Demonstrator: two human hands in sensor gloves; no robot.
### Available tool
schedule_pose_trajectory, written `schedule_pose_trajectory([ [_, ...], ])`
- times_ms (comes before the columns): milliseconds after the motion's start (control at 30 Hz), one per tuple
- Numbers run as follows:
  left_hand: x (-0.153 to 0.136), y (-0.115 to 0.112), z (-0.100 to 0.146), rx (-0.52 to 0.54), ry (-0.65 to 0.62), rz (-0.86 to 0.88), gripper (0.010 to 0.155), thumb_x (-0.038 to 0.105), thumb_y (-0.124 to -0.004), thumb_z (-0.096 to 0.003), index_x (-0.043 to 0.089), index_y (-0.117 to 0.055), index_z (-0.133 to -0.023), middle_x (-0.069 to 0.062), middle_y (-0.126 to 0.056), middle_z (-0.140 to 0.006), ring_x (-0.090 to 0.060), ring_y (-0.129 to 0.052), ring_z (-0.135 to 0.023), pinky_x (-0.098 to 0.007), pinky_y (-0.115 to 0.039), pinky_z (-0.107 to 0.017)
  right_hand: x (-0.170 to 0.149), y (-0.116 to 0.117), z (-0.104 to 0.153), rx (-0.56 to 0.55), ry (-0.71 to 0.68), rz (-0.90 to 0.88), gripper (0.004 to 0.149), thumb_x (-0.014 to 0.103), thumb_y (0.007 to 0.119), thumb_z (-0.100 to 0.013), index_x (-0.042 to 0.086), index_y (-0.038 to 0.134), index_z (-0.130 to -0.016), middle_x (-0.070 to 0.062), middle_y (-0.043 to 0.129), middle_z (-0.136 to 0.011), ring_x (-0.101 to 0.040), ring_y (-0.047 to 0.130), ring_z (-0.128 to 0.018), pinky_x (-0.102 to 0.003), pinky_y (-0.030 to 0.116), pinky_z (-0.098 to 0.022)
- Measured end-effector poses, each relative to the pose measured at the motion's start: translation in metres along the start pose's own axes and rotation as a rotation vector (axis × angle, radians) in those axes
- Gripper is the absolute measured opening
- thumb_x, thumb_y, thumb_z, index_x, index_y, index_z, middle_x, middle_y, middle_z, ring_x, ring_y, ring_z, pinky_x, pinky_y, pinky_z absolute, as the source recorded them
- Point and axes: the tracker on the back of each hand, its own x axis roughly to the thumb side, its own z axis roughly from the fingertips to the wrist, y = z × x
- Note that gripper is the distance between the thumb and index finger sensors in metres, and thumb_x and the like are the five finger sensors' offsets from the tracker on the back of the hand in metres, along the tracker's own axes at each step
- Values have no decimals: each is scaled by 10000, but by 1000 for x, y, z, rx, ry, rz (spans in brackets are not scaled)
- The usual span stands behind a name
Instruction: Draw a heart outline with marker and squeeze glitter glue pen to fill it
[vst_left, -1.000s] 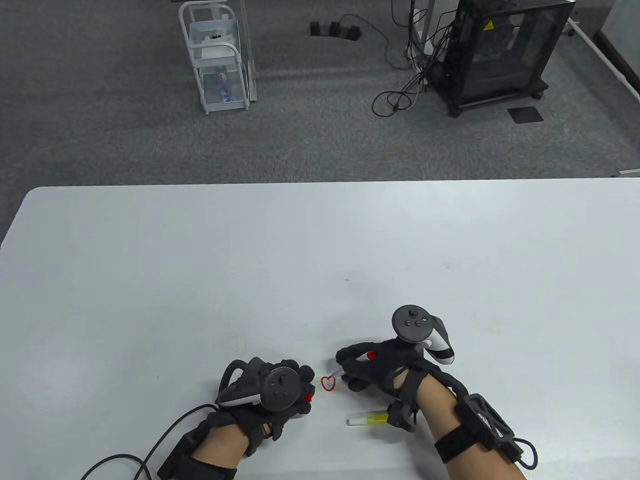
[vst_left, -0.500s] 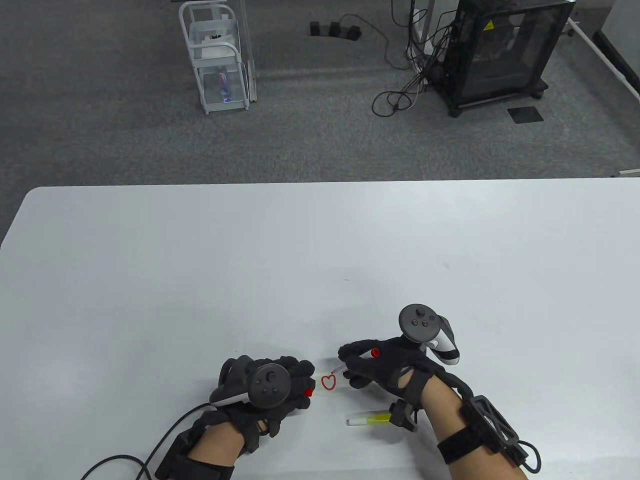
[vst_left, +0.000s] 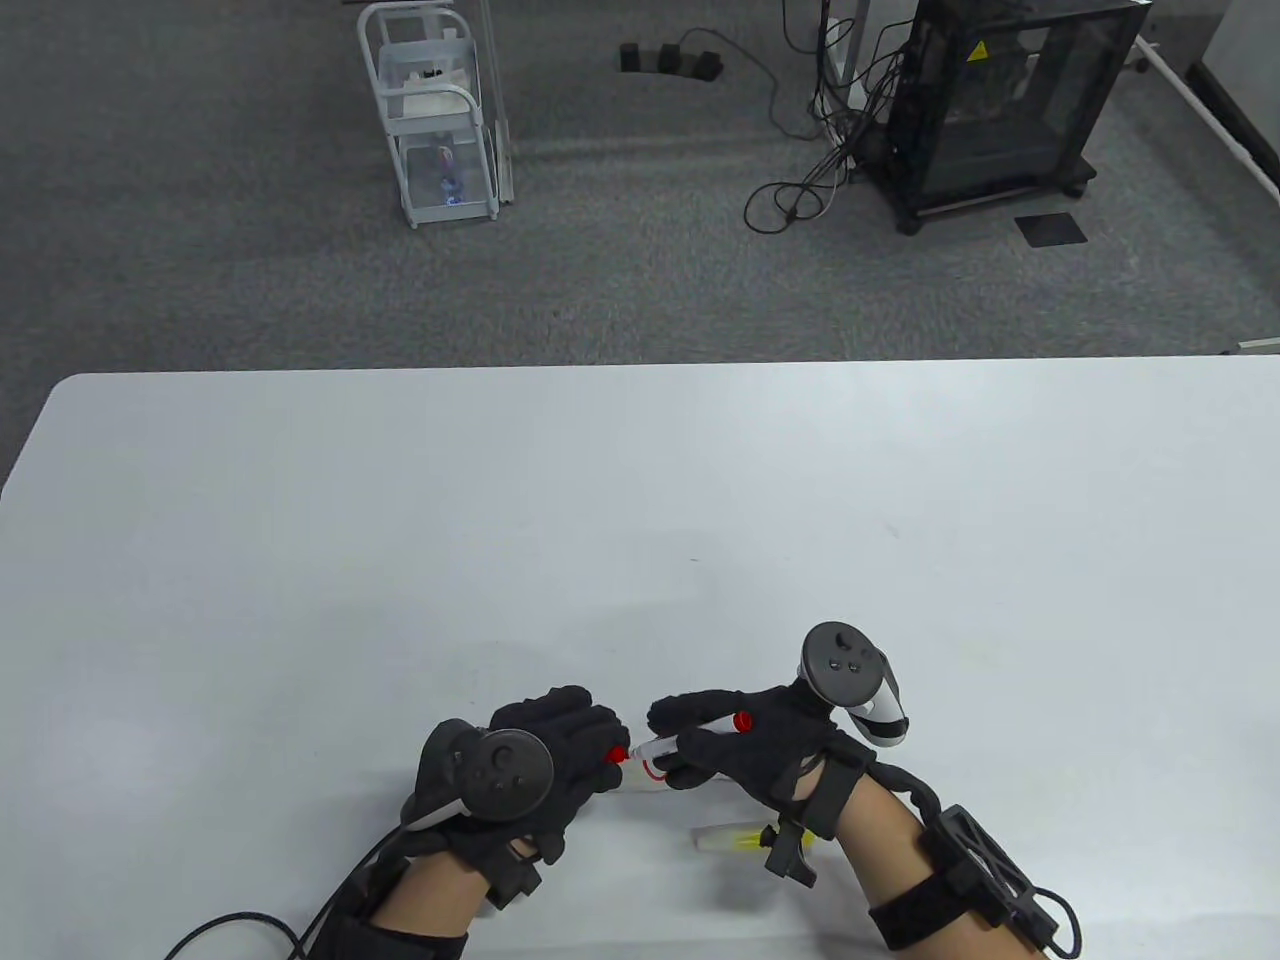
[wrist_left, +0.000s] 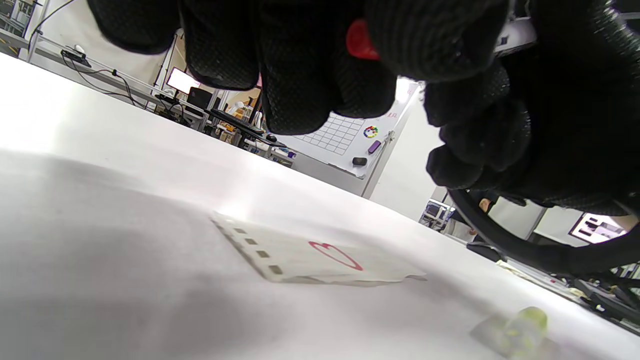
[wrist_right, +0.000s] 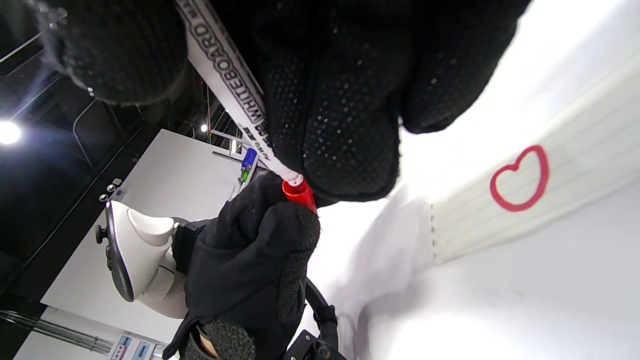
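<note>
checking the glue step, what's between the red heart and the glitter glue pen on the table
Only bare white table lies between the red heart on its paper strip and the glitter glue pen. The left wrist view shows this best.

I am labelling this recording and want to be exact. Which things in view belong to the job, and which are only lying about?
For the job:
- white whiteboard marker, held in right hand
- red cap, in left hand
- lined paper slip with red heart outline
- yellow glitter glue pen

Only lying about:
- white wire cart
- black cabinet
- floor cables
</note>
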Motion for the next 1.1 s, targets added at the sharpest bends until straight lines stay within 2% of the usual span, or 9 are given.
schedule_pose_trajectory([
  [167,6,-1,-1,10,-20,46,488,498,-713,-481,247,-801,-890,-6,-983,-857,-316,-778,-957,-570,-617,-680,-1,7,-3,28,-4,-15,620,511,780,-471,117,757,-949,-194,958,-808,-272,1062,-611,-500,802,-538],
  [267,8,0,0,24,-21,71,490,490,-702,-475,222,-816,-870,4,-1024,-720,-259,-884,-843,-566,-647,-658,0,8,-4,-10,-27,-47,597,500,792,-472,112,783,-926,-202,986,-754,-264,1080,-557,-498,811,-524],
  [433,14,5,2,87,-16,97,492,476,-711,-458,192,-861,-831,4,-1047,-540,-236,-961,-671,-561,-688,-614,0,9,-5,-24,-60,-132,559,474,803,-485,95,806,-896,-216,1001,-698,-262,1090,-518,-494,815,-527],
  [800,16,7,3,79,4,136,491,455,-729,-444,158,-899,-797,-27,-1065,-492,-249,-980,-629,-563,-699,-605,-3,14,-8,-6,-78,-158,549,449,828,-471,73,811,-871,-225,1017,-661,-263,1106,-497,-483,813,-543],
  [933,11,4,1,64,16,155,490,459,-737,-449,162,-890,-807,-25,-1065,-514,-255,-974,-646,-565,-690,-609,-6,15,-8,-39,-38,-138,549,471,815,-474,101,812,-880,-198,1018,-679,-258,1092,-508,-497,793,-541],
  [1000,10,4,1,65,15,118,494,465,-732,-453,167,-875,-820,-23,-1057,-543,-260,-962,-666,-568,-678,-614,-5,13,-6,-42,-12,-110,587,487,803,-479,95,780,-914,-183,992,-727,-284,1052,-549,-527,757,-548],
  [1100,11,10,4,121,27,10,493,470,-739,-460,168,-867,-829,-25,-1056,-564,-268,-956,-679,-571,-673,-612,3,-1,1,-140,-12,-3,734,532,809,-456,29,660,-970,-198,903,-823,-329,994,-631,-570,724,-553],
])
